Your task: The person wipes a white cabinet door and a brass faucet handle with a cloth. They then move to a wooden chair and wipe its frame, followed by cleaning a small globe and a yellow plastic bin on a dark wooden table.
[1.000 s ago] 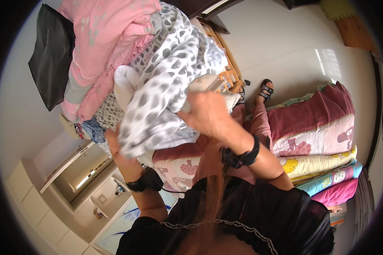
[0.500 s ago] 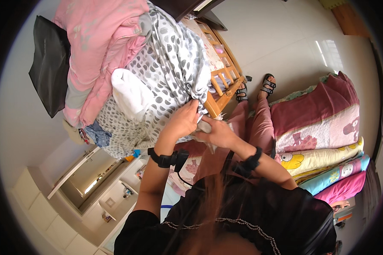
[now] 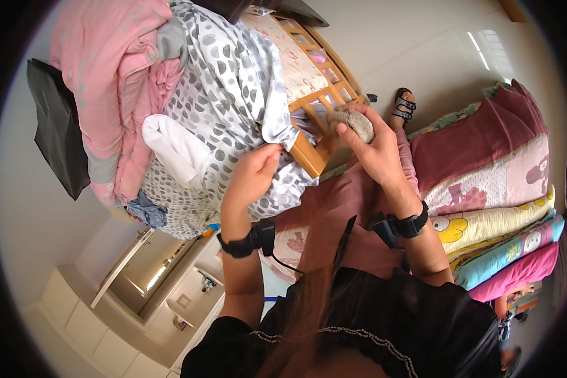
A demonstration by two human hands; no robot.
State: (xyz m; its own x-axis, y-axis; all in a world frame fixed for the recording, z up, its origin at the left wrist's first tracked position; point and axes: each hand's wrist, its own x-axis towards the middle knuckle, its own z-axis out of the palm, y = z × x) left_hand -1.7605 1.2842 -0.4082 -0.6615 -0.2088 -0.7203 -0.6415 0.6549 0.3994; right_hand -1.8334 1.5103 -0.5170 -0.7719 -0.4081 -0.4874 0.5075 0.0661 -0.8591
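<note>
My left hand is closed, its fingertips pinching the white sheet with grey dots beside the bed's wooden corner. My right hand is raised to the right of that corner. Its thumb and fingers grip a rounded, fuzzy grey-beige bundle whose exact kind I cannot make out. The sheet lies rumpled over the bed and drapes past the wooden bed frame. Part of a patterned mattress shows uncovered next to the slatted rail.
A folded white cloth and a pink quilt lie on the sheet. Beyond them is a black bag. To my right are a maroon-and-pink blanket, and yellow, blue and magenta bedding. White shelves stand at the lower left.
My hands were together at the bed corner with the fuzzy bundle between them. My right hand has moved away to the right and up with it; my left hand stays at the sheet.
</note>
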